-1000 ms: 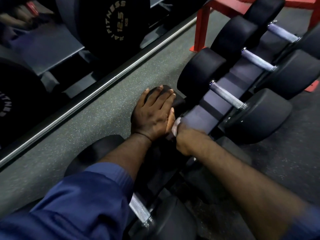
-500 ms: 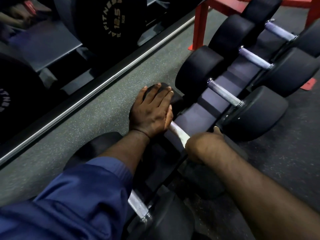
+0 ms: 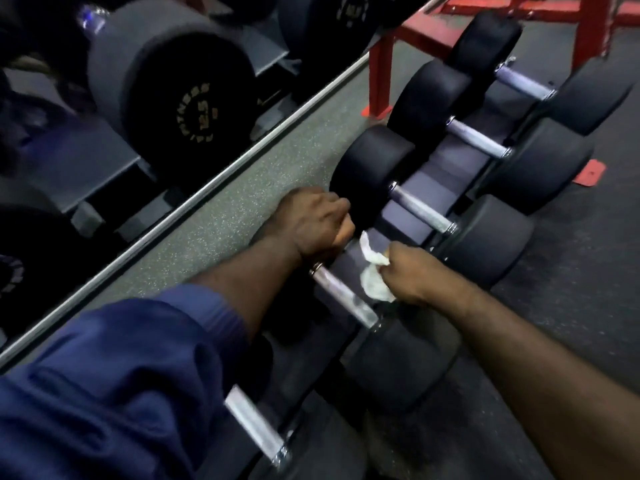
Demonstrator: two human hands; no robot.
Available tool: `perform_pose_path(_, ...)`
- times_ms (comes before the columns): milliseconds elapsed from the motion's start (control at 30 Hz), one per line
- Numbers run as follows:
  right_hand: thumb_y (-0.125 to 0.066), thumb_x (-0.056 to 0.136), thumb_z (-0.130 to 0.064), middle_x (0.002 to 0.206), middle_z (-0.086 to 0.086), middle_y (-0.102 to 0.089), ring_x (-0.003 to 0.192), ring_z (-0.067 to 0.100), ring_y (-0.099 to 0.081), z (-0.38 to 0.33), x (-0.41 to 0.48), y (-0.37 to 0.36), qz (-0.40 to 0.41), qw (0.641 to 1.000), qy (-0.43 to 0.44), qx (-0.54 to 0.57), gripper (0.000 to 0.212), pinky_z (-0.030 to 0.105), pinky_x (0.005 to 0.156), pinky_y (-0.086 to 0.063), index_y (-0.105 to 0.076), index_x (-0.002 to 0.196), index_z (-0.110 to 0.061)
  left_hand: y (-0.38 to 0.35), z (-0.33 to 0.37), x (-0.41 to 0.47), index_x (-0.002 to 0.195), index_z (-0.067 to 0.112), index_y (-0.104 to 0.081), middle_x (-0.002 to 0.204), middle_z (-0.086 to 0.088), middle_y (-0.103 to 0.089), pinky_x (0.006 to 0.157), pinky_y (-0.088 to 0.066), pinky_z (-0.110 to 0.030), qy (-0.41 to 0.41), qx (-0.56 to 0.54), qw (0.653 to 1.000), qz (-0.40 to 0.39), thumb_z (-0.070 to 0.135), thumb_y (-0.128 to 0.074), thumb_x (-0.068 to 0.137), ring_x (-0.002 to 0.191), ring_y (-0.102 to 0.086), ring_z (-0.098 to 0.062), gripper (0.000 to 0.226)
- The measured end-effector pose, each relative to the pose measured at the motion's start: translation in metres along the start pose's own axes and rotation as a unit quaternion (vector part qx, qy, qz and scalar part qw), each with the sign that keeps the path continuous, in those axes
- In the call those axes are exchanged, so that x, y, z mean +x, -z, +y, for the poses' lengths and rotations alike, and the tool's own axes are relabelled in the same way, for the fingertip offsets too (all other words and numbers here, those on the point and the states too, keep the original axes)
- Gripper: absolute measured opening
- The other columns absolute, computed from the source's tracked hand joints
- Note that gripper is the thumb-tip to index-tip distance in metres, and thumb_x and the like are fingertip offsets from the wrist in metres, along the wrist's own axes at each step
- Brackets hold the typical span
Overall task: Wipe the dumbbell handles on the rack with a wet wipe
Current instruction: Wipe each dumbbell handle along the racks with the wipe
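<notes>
Several black dumbbells with silver handles lie in a row on a low dark rack [image 3: 433, 188]. My right hand [image 3: 412, 275] grips a crumpled white wet wipe [image 3: 374, 282] just above the right end of one handle [image 3: 343, 296]. The wipe hangs beside that bar, and most of the bar shows bare. My left hand [image 3: 311, 223] sits over the left end of the same dumbbell with its fingers curled into a fist. Nothing shows inside it. My wrist and forearm hide that dumbbell's left head. Another handle [image 3: 252, 424] lies nearer to me.
A wall mirror with a metal bottom strip [image 3: 173, 216] runs along the left and reflects a 12.5 dumbbell [image 3: 180, 88]. A red steel frame [image 3: 381, 64] stands at the far end of the rack. Speckled grey rubber floor [image 3: 242, 202] lies between mirror and rack.
My left hand, flat on the dumbbell head before, has curled into a fist. My right hand slid the wipe along the handle to its right end, and the wipe now hangs loose.
</notes>
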State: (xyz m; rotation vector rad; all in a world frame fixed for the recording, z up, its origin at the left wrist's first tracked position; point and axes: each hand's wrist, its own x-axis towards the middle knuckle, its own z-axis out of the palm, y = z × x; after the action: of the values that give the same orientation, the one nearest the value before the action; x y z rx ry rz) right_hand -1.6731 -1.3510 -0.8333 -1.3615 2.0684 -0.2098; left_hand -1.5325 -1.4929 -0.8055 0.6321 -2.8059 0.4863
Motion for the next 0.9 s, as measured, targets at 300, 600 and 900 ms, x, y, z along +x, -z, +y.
perform_pose_path(300,-0.065,0.091,-0.026,0.078,-0.003,-0.066,0.076,0.018,-0.059,0.042,0.036,0.042,0.181,0.954,-0.051,0.234,0.014,0.023,0.052,-0.033,-0.072,0.088,-0.014,-0.046,0.003,0.105,0.146,0.006,-0.058,0.154,-0.013,-0.054,0.120,-0.037,-0.047,-0.041,-0.139,0.989,-0.010,0.035,-0.042,0.103,0.141,-0.051,-0.033,0.054)
perform_pose_path(600,-0.074,0.077,-0.017,0.084,-0.004,-0.075,0.083,0.019,-0.069,0.074,0.120,0.086,0.323,0.880,-0.160,0.310,0.012,0.025,0.072,-0.051,-0.070,0.072,-0.028,-0.077,-0.016,0.187,0.136,0.019,-0.067,0.140,-0.004,-0.067,0.124,-0.027,-0.045,-0.077,-0.077,0.992,-0.068,0.041,-0.032,0.105,0.131,-0.060,-0.026,0.051)
perform_pose_path(900,-0.056,0.085,-0.027,0.078,0.012,-0.068,0.079,0.034,-0.063,0.038,0.147,0.049,0.176,0.904,-0.131,0.366,0.020,0.042,0.070,-0.049,-0.061,0.079,-0.009,-0.084,-0.016,0.187,0.125,0.013,-0.073,0.125,-0.009,-0.074,0.111,-0.045,-0.048,-0.079,-0.098,0.991,-0.055,0.035,-0.043,0.099,0.121,-0.065,-0.032,0.046)
